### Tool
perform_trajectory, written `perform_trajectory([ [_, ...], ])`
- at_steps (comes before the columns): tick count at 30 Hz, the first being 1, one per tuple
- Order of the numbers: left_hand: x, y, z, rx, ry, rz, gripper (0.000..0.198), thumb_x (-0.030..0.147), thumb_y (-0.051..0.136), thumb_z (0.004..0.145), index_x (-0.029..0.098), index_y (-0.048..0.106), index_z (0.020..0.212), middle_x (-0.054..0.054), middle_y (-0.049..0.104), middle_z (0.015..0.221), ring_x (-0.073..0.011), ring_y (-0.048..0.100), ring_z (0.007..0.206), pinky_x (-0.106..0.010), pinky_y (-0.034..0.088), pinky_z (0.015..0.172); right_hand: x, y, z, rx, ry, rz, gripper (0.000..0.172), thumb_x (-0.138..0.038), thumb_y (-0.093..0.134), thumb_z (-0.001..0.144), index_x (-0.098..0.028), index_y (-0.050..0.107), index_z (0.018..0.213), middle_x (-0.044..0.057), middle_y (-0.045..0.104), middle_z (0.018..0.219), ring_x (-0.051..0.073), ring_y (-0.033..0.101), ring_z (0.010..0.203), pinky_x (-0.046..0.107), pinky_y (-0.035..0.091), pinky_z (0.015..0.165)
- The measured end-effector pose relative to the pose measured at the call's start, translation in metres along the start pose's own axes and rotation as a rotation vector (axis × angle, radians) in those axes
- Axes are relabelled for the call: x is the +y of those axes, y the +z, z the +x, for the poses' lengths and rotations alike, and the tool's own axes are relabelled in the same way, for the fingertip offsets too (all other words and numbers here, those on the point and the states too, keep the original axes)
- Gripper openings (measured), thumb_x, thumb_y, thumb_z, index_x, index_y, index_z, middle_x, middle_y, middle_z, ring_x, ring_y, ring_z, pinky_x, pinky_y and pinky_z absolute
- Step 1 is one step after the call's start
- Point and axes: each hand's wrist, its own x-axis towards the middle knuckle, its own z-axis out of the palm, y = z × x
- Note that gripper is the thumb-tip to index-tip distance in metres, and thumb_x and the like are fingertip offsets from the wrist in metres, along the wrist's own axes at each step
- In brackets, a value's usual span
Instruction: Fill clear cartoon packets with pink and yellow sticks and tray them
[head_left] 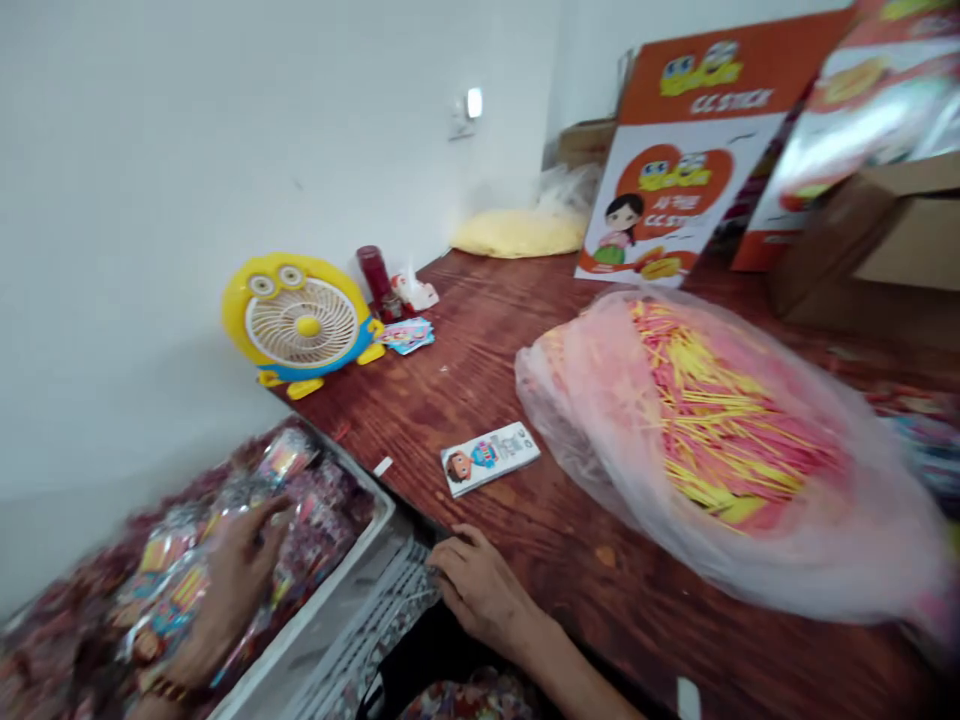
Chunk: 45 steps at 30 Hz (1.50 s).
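Head camera looked down on the person's left hand [229,590], spread flat with fingers open on a heap of small glossy printed packets [180,580] filling a shallow grey plastic tray [379,525] at the near left. It pressed on them rather than closing round any. The right hand [480,590] rested at the near edge of the table [600,560], fingers loosely curled over a strip of silvery foil wrappers [390,615] hanging off the edge; whether that grip actually pinched the strip I could not tell.

Those packets looked light, thin and slippery to me, apt to slide over one another, so I judged a pinch at a sealed edge safer than a scoop from above. The foil strip seemed limp and crinkly, best taken near its end.

A dark red-brown wooden top carried a small flat card printed with a cartoon face [489,457] just beyond the right hand, and to the right a big clear plastic bag of pink and yellow sticks [712,430]. Far left stood a yellow cartoon-shaped desk fan [300,322] against the white wall [187,130], with orange-and-white printed cartons [675,150] at the far right.
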Motion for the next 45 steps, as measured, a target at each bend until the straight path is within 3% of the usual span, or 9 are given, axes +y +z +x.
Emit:
perform_trajectory([
  [2, 0.077, 0.035, 0.007, -0.115, 0.289, -0.198, 0.033, 0.05, 0.05, 0.083, 0.033, 0.065, 0.107, -0.002, 0.071, 0.118, -0.03, 0.059, 0.118, -0.045, 0.044, 0.107, -0.001, -0.005, -0.001, 0.081, 0.062, 0.11, 0.014, -0.014, 0.053, 0.09, -0.022, 0.056, 0.101, 0.003, 0.068, 0.102, 0.017, 0.06, 0.099, 0.035, 0.044, 0.098],
  [5, 0.181, 0.08, 0.015, -0.379, 0.502, -0.221, 0.028, 0.043, 0.055, 0.085, 0.027, 0.07, 0.102, -0.007, 0.071, 0.109, -0.0308, 0.058, 0.111, -0.045, 0.043, 0.103, -0.002, -0.016, -0.012, 0.145, 0.158, 0.192, 0.009, -0.013, 0.055, 0.09, -0.022, 0.054, 0.09, 0.002, 0.066, 0.096, 0.016, 0.059, 0.092, 0.028, 0.046, 0.085],
  [7, 0.227, 0.102, 0.024, -0.447, 0.586, -0.196, 0.025, 0.037, 0.057, 0.086, 0.023, 0.07, 0.102, -0.01, 0.07, 0.108, -0.0297, 0.058, 0.106, -0.044, 0.042, 0.1, -0.002, -0.027, -0.025, 0.178, 0.215, 0.204, 0.01, -0.012, 0.054, 0.091, -0.022, 0.054, 0.088, 0.001, 0.065, 0.094, 0.015, 0.059, 0.087, 0.027, 0.045, 0.081],
  [10, 0.258, 0.128, 0.039, -0.48, 0.557, -0.149, 0.023, 0.038, 0.069, 0.079, 0.02, 0.068, 0.093, -0.011, 0.068, 0.104, -0.0314, 0.057, 0.104, -0.043, 0.043, 0.094, 0.0, -0.041, -0.046, 0.245, 0.292, 0.209, 0.011, -0.013, 0.05, 0.093, -0.022, 0.054, 0.088, 0.001, 0.063, 0.09, 0.014, 0.057, 0.082, 0.025, 0.045, 0.075],
  [21, 0.26, 0.157, 0.067, -0.577, 0.484, -0.29, 0.014, 0.023, 0.072, 0.073, 0.017, 0.06, 0.075, -0.004, 0.069, 0.079, -0.019, 0.062, 0.072, -0.029, 0.044, 0.064, 0.008, -0.053, -0.057, 0.326, 0.415, 0.299, 0.015, -0.013, 0.046, 0.096, -0.02, 0.055, 0.085, 0.001, 0.06, 0.085, 0.013, 0.056, 0.078, 0.024, 0.041, 0.072],
  [26, 0.26, 0.149, 0.067, -0.606, 0.565, -0.341, 0.013, 0.027, 0.067, 0.077, 0.016, 0.067, 0.07, 0.0, 0.067, 0.065, -0.015, 0.059, 0.062, -0.025, 0.043, 0.059, 0.011, -0.06, -0.055, 0.293, 0.431, 0.31, 0.014, -0.013, 0.048, 0.095, -0.02, 0.056, 0.086, 0.0, 0.06, 0.086, 0.013, 0.056, 0.079, 0.024, 0.04, 0.072],
  [32, 0.258, 0.138, 0.064, -0.516, 0.729, -0.355, 0.017, 0.018, 0.062, 0.084, 0.018, 0.075, 0.073, -0.005, 0.072, 0.078, -0.0156, 0.062, 0.075, -0.027, 0.046, 0.074, 0.018, -0.071, -0.048, 0.279, 0.425, 0.259, 0.014, -0.013, 0.049, 0.094, -0.021, 0.056, 0.085, 0.001, 0.061, 0.087, 0.014, 0.057, 0.081, 0.026, 0.042, 0.074],
  [39, 0.253, 0.138, 0.064, -0.504, 0.901, -0.309, 0.021, 0.022, 0.057, 0.091, 0.019, 0.078, 0.093, -0.008, 0.077, 0.094, -0.0193, 0.069, 0.084, -0.029, 0.049, 0.079, 0.054, -0.102, -0.016, 0.452, 0.408, 0.129, 0.017, -0.013, 0.05, 0.092, -0.02, 0.062, 0.102, 0.006, 0.065, 0.107, 0.019, 0.061, 0.102, 0.033, 0.046, 0.091],
  [45, 0.259, 0.119, 0.065, -0.509, 0.742, -0.462, 0.02, 0.027, 0.055, 0.089, 0.016, 0.069, 0.079, -0.004, 0.071, 0.079, -0.0163, 0.062, 0.073, -0.026, 0.046, 0.07, 0.067, -0.103, -0.009, 0.349, 0.456, 0.067, 0.022, -0.012, 0.053, 0.089, -0.019, 0.063, 0.107, 0.01, 0.067, 0.116, 0.023, 0.062, 0.109, 0.041, 0.046, 0.097],
])
